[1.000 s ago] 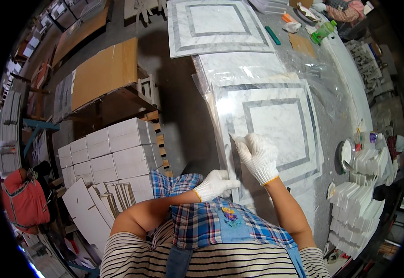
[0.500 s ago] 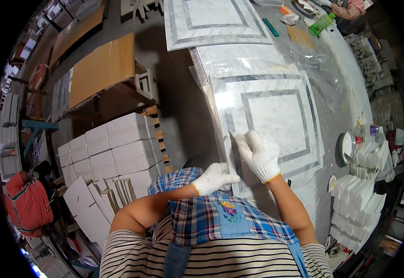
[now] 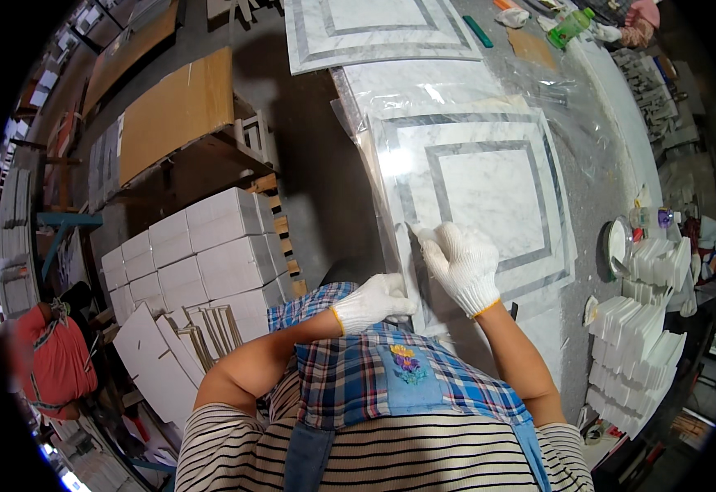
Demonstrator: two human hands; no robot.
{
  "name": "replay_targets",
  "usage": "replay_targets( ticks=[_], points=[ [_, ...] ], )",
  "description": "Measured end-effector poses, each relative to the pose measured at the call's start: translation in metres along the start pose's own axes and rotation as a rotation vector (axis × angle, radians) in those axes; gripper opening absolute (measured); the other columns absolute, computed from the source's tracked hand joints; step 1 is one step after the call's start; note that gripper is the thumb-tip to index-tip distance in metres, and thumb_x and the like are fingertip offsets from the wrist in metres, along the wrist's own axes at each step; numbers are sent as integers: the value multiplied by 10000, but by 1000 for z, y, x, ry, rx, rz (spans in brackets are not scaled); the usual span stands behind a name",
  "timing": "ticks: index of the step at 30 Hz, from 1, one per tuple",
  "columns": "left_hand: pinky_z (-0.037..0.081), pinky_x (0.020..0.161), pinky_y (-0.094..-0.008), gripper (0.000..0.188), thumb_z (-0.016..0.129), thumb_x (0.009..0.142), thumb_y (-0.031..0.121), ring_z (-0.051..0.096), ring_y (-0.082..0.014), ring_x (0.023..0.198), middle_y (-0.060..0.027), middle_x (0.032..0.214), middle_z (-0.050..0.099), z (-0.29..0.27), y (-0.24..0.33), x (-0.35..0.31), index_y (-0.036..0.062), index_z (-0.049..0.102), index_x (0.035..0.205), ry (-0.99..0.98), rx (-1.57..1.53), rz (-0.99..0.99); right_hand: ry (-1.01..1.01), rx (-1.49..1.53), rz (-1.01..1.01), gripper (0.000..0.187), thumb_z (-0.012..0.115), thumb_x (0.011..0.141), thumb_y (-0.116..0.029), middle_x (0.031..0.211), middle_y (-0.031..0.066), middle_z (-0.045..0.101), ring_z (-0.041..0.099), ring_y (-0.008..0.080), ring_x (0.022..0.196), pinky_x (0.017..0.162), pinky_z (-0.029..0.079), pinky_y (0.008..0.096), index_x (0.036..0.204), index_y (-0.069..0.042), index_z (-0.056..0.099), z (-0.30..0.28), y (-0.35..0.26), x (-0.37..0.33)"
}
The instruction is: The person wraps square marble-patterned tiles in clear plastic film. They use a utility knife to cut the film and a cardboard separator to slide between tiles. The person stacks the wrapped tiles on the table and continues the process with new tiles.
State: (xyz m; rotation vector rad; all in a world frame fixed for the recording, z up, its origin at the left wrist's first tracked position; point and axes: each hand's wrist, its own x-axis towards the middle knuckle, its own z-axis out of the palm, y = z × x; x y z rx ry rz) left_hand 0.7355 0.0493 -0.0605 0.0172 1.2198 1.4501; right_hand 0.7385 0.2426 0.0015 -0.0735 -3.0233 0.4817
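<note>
A marble-look panel, white with grey square bands, lies before me on a sheet of clear plastic film. My right hand, in a white knit glove, rests over the panel's near left part. It is closed on a thin, pointed, greyish blade, whose tip shows past the thumb. My left hand, gloved the same way, is at the panel's near left edge, close to my apron. Its fingers are curled together; whatever they pinch is hidden. A pale strip runs along the edge beside both hands.
Another banded panel lies farther along the table. White boxes are stacked on a pallet at left. Stacked white pieces, a round dish and a green bottle stand at right. A co-worker's sleeve shows at the top right.
The fingers of my left hand have curled in, the thumb no longer stretched out. My right hand keeps its hold on the blade and has barely shifted along the panel. The whole view has tilted slightly.
</note>
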Motion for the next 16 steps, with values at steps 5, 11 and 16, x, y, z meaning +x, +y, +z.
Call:
replay_targets(
  ticks=[5, 11, 16],
  points=[
    [546, 705, -259, 230, 700, 882, 108, 642, -128, 774, -75, 894, 668, 1, 4, -2, -28, 645, 1059, 6, 35, 8, 36, 33, -30, 231, 708, 842, -321, 729, 130, 643, 621, 338, 680, 603, 481, 452, 830, -98, 647, 0, 1, -2],
    [537, 665, -252, 224, 703, 887, 108, 637, -131, 746, -83, 871, 668, 0, 1, 0, -41, 642, 1042, 18, 57, -9, 2, 32, 3, 225, 718, 831, -309, 726, 132, 645, 619, 339, 676, 599, 481, 452, 834, -93, 656, -3, 0, -9],
    [533, 651, -249, 229, 713, 894, 126, 635, -133, 735, -83, 863, 669, -2, -1, 1, -38, 646, 1039, -5, 35, -30, 15, 29, -13, 250, 719, 838, -330, 741, 129, 660, 630, 344, 703, 612, 487, 459, 851, -87, 666, -2, 2, -13]
  ],
)
